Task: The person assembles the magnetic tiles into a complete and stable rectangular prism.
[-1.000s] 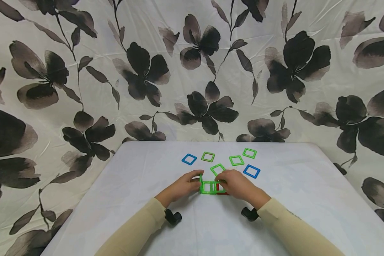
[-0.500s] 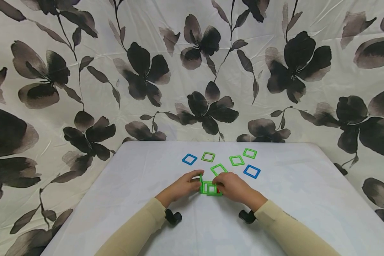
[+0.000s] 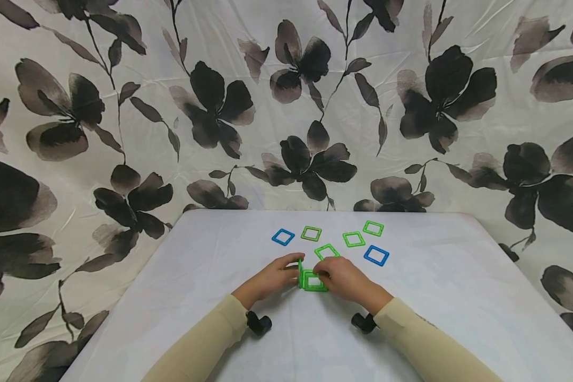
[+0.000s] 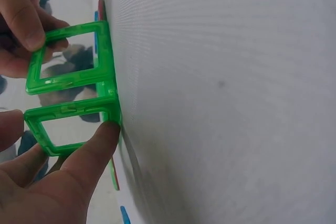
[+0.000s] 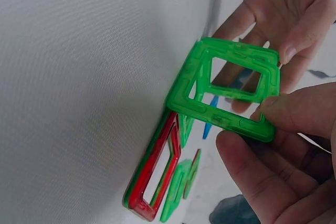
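My left hand [image 3: 269, 278] grips an upright green square magnetic tile [image 4: 73, 107], thumb and fingers at its edges. With thumb and fingertips my right hand [image 3: 350, 281] pinches a second green square tile [image 5: 215, 119] by its edge. In the head view this tile overlaps the upright one's right side. Seen from the left wrist, the two stand side by side, slightly apart at the top. A red tile [image 5: 153, 160] lies low beside the held tile in the right wrist view; my right hand hides it from the head view.
Farther back on the white table [image 3: 310, 339] lie a blue tile [image 3: 278, 242], an olive-green tile [image 3: 310, 240], several bright green tiles [image 3: 353, 245] and another blue tile [image 3: 374, 262]. A floral cloth [image 3: 248, 127] hangs behind the table.
My right hand has moved left, bringing its green tile toward the upright one; the red tile has gone out of sight in the head view. The left hand has stayed in place.
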A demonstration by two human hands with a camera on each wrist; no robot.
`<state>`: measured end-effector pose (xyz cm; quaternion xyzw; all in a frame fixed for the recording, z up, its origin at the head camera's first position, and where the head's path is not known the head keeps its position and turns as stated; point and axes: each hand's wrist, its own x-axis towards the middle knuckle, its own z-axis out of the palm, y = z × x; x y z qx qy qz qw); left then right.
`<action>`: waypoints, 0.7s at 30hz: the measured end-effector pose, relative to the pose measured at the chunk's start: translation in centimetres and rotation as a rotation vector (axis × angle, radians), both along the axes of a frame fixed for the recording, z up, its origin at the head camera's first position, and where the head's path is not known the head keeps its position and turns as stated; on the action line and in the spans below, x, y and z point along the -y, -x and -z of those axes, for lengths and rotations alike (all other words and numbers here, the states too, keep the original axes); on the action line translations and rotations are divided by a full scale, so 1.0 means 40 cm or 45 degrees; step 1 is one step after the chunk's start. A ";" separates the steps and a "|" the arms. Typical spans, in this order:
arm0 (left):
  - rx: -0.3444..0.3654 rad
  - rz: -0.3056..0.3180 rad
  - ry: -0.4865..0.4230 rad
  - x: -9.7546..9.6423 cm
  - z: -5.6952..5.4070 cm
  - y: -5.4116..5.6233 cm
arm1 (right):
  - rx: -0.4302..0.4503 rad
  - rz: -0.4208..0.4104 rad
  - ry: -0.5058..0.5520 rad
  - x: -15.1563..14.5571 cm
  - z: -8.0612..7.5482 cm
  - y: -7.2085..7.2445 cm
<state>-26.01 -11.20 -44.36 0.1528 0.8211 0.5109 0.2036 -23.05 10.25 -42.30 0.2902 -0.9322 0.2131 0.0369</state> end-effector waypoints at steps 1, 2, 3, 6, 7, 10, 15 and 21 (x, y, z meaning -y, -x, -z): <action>0.004 -0.004 0.000 -0.001 0.000 0.000 | -0.001 -0.002 0.004 0.001 -0.001 0.000; 0.010 -0.007 -0.003 -0.001 0.000 0.000 | -0.005 -0.004 0.001 0.002 -0.001 0.001; 0.014 -0.009 -0.005 -0.002 -0.001 -0.001 | -0.002 -0.003 0.006 0.003 -0.001 0.001; 0.020 -0.012 -0.008 -0.003 -0.001 -0.002 | -0.005 -0.001 0.007 0.006 0.000 0.003; 0.019 -0.012 -0.006 -0.003 -0.001 -0.002 | -0.007 -0.002 0.009 0.006 0.000 0.003; 0.016 -0.008 0.003 -0.003 -0.003 -0.004 | -0.008 -0.004 0.014 0.007 0.002 0.005; 0.001 -0.003 0.017 -0.002 -0.003 -0.005 | -0.017 -0.009 0.017 0.009 0.005 0.007; -0.008 -0.003 0.022 -0.002 0.000 -0.003 | -0.019 -0.009 0.024 0.015 0.005 0.008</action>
